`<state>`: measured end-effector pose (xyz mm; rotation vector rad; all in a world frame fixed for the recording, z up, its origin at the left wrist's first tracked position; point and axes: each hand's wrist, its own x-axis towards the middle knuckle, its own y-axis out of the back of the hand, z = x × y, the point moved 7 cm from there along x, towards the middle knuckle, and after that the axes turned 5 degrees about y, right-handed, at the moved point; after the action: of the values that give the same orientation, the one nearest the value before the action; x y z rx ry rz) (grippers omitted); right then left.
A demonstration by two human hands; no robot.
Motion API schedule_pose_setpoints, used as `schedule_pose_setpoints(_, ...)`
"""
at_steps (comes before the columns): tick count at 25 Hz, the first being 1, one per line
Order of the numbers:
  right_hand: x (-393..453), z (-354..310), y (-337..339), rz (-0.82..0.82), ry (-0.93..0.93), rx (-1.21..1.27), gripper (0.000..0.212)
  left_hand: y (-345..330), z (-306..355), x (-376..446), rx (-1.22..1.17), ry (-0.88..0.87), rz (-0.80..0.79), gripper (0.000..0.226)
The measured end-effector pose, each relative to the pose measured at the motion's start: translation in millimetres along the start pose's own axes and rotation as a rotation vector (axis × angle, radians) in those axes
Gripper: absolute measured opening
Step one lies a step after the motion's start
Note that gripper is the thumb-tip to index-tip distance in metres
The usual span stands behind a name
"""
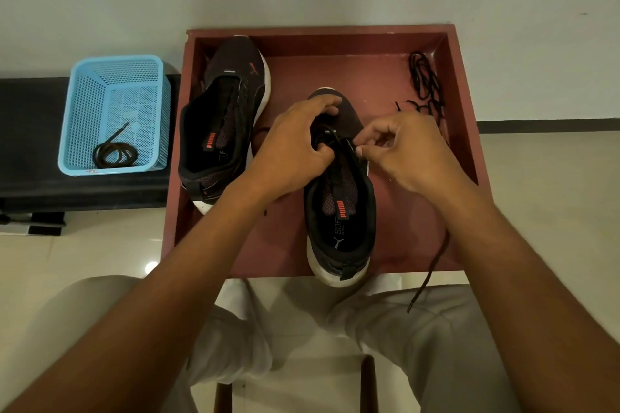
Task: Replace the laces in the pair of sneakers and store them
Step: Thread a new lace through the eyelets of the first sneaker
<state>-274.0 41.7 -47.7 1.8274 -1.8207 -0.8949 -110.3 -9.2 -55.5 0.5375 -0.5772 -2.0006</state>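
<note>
Lace [339, 141] pinched between right fingers [364, 151] over sneaker [339, 211].

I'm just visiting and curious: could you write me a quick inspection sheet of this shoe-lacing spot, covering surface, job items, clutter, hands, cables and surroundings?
Surface: a shallow red wooden tray with raised walls, in front of the seated person.
Job's things: the near sneaker stands upright in the tray with a black lace trailing over the tray's front edge; the far sneaker lies tilted at the tray's left; a spare lace bundle sits at the tray's right.
Clutter: a blue basket on a black bench, holding a coiled lace.
Hands: the left hand holds the near sneaker's front; the right hand pinches the lace at an eyelet.
Cables: nothing seen.
Surroundings: pale wall, glossy tiled floor.
</note>
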Motion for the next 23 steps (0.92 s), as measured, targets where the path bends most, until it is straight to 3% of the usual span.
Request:
schedule_pose_setpoints(7, -7.3, 25.9, 24.7, 0.04, -0.241, -0.013, 0.008, -3.2, -2.0, 0.9, 0.005, 0.002, -0.007, 0.063)
schedule_pose_setpoints(12, -8.5, 20.5, 21.3, -0.017, -0.161, 0.037, 0.004, 10.2, -6.9, -8.4, -0.108, 0.067, 0.07, 0.041)
schedule_pose_setpoints(17, -2.9, 7.0, 10.0, -0.03, -0.031, 0.115, 0.006, 14.0, -21.0, -41.0, -0.005, 0.172, 0.222, 0.024)
schedule_pose_setpoints(23, 1.8, 11.8, 2.5, -0.023, -0.096, 0.077, 0.008, 14.2, -16.8, -40.7, -0.063, 0.2, 0.3, 0.008)
